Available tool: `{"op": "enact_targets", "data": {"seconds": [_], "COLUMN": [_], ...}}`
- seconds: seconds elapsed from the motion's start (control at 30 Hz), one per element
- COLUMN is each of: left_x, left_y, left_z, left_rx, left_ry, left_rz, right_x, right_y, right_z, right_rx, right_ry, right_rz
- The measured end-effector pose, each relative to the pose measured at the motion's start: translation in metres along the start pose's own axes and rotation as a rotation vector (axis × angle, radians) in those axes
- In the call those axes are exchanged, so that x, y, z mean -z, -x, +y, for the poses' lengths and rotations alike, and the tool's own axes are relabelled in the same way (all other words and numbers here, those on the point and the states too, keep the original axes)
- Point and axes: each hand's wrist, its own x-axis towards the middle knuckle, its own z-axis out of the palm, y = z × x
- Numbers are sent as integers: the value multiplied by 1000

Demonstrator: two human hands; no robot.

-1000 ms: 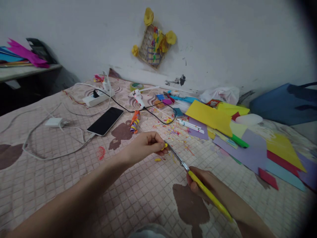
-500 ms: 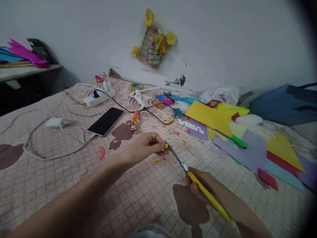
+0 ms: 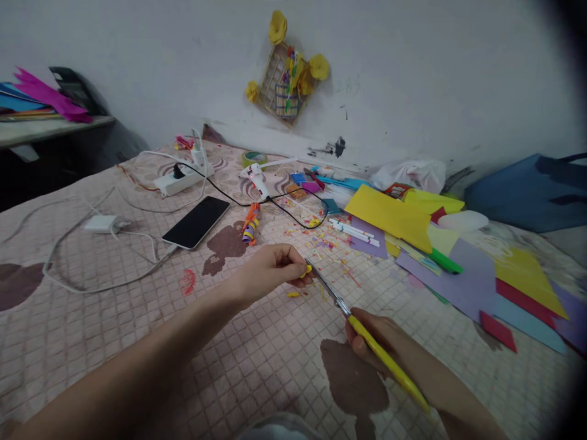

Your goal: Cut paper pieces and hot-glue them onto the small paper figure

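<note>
My left hand (image 3: 285, 269) pinches a small yellow piece of paper (image 3: 308, 269) between thumb and fingertips, above the patterned cloth. In my right hand (image 3: 373, 339) is a pair of scissors (image 3: 340, 304) with yellow handles. The blade tips meet the edge of the yellow piece; whether the blades are parted there is too fine to tell. Just below the left fingertips a loose yellow scrap (image 3: 292, 294) lies on the cloth. Beyond my hands lies a small purple-and-yellow striped roll (image 3: 250, 229) with an orange top.
A phone (image 3: 196, 222) on a cable lies at left, near a power strip (image 3: 183, 180). Behind my hands are a glue gun (image 3: 257, 181), green tape (image 3: 254, 159) and scattered paper bits. Coloured paper sheets (image 3: 468, 275) and white sticks (image 3: 353, 231) spread to the right. A blue bag (image 3: 518, 189) stands far right.
Hardly anything differs. Both hands keep their places, with the scissor tips still at the yellow piece; the whole view shifts very slightly.
</note>
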Motion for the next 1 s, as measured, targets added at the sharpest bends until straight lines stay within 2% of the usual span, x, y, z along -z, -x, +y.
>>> {"op": "enact_targets", "data": {"seconds": [0.43, 0.73, 1.0], "left_x": [1, -1, 0], "left_y": [0, 0, 0], "left_z": [-1, 1, -1], "left_rx": [-3, -1, -15], "left_ry": [-13, -20, -21], "left_rz": [0, 10, 6], "right_x": [-1, 0, 0], "right_y": [1, 0, -1], "right_z": [0, 6, 4], "right_rx": [-5, 42, 16], "right_ry": [13, 20, 13], "right_rz": [-18, -2, -1]}}
